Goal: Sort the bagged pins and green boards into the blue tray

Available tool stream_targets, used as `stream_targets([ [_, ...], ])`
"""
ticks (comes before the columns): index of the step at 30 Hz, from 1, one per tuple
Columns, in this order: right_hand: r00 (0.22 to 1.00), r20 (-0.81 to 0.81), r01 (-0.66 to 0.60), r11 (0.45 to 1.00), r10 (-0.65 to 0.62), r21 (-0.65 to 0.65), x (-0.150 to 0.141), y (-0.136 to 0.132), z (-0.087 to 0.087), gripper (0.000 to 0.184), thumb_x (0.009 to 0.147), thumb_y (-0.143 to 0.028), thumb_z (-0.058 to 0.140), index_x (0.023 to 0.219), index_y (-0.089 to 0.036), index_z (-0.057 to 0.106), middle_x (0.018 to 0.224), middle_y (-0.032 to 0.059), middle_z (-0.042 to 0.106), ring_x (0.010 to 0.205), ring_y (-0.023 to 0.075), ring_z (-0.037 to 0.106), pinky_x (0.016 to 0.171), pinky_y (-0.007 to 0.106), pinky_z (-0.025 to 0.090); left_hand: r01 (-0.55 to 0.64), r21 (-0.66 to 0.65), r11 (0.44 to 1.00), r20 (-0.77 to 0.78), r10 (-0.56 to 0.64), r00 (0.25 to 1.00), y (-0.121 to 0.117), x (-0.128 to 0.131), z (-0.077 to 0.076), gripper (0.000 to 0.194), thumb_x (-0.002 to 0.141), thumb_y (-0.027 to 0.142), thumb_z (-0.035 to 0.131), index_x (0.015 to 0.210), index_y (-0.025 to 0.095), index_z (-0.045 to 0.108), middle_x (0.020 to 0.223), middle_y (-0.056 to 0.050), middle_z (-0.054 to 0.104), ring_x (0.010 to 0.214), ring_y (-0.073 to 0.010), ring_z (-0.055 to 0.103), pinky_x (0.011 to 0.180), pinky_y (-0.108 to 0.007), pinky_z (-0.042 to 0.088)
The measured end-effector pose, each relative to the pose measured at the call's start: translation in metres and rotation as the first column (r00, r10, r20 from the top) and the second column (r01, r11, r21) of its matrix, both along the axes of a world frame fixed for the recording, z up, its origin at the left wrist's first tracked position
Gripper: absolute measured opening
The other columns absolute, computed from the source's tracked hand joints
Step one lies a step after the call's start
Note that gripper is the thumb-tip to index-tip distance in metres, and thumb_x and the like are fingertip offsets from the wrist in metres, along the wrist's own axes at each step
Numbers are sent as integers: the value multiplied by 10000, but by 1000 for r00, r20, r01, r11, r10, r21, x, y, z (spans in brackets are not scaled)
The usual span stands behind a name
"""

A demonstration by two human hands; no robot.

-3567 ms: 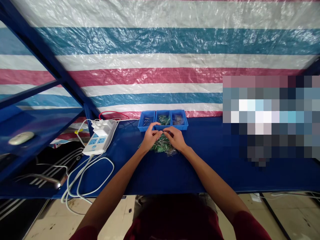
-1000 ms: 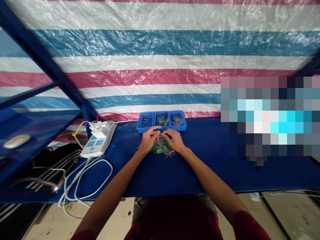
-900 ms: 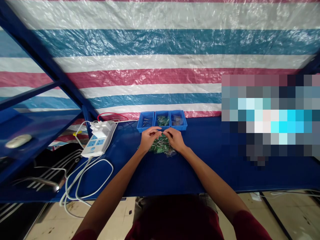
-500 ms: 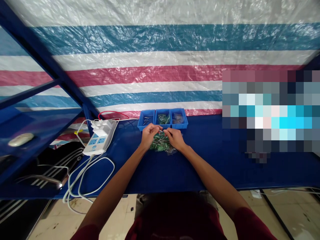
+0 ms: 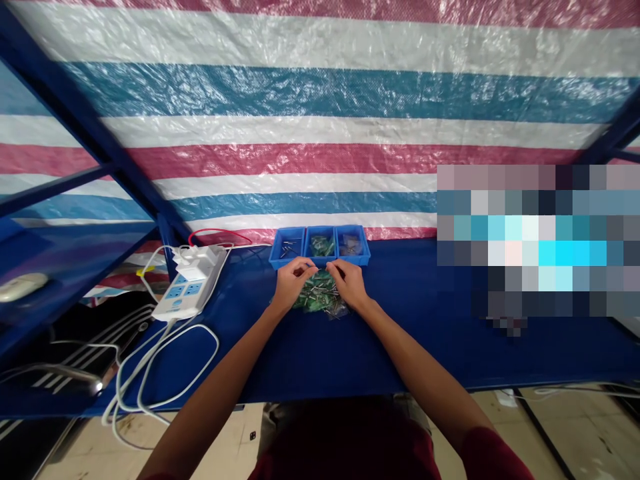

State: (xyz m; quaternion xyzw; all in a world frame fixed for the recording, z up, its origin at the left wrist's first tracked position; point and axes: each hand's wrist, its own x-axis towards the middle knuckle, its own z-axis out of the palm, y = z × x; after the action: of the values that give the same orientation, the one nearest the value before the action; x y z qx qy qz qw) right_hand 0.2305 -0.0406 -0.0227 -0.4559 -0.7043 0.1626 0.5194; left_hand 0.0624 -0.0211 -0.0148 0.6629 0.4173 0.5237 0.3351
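Note:
My left hand (image 5: 291,283) and my right hand (image 5: 350,283) meet over a pile (image 5: 320,293) of thin silvery metal pins mixed with green and clear plastic bits. Both are closed in a pinch, fingertips almost touching. A small thin metal pin (image 5: 323,269) shows between them; its exact kind is too small to make out. Just beyond my fingers stand three joined blue bins. In the left bin (image 5: 273,257) lie a few metal pins. The middle bin (image 5: 321,230) has green pieces, and the right bin (image 5: 367,252) has clear plastic bits.
A white power strip (image 5: 187,300) with plugged-in adapters lies on the blue table (image 5: 340,367), left of my arm. Its white cables (image 5: 215,347) loop over the front edge. A striped sheet (image 5: 300,160) hangs behind. At right, an area is pixelated.
The view has shifted slightly, so the table sits lower in the picture. My hands stay together over the pile, with the fingertips slightly changed around the small pin.

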Motion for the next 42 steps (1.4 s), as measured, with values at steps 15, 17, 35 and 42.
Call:
stream_targets([
  [15, 994, 16, -111, 993, 112, -38, 2, 3, -6, 364, 952, -437, 427, 805, -187, 648, 693, 21, 625, 596, 140, 529, 615, 250, 395, 145, -139, 980, 209, -114, 971, 2, 5, -3, 278, 676, 378, 763, 818, 147, 699, 611, -12, 653, 557, -143, 606, 584, -275, 513],
  [17, 991, 57, -117, 992, 120, -57, 2, 4, -8, 400, 952, -456, 418, 756, -183, 636, 630, 4, 585, 565, 131, 506, 592, 244, 369, 113, -128, 985, 205, -85, 975, 3, 5, -4, 279, 675, 390, 765, 798, 149, 697, 679, -30, 680, 608, -155, 625, 615, -285, 521],
  [35, 1000, 18, -5, 1000, 5, 23, 3, 0, -2, 323, 949, -400, 428, 1058, -196, 652, 858, 58, 664, 685, 160, 576, 686, 287, 461, 98, 95, 991, -255, -70, 964, -4, -4, 8, 259, 851, 403, 574, 804, 170, 676, 620, -6, 640, 567, -135, 577, 605, -239, 460],
  [42, 999, 9, -45, 998, 44, 46, 2, 0, -2, 329, 951, -401, 437, 920, -177, 675, 818, 59, 667, 691, 158, 577, 673, 274, 446, 61, 143, 988, -293, -16, 956, -2, -4, 7, 305, 874, 399, 536, 738, 165, 678, 580, 5, 597, 554, -127, 539, 604, -236, 447],
])
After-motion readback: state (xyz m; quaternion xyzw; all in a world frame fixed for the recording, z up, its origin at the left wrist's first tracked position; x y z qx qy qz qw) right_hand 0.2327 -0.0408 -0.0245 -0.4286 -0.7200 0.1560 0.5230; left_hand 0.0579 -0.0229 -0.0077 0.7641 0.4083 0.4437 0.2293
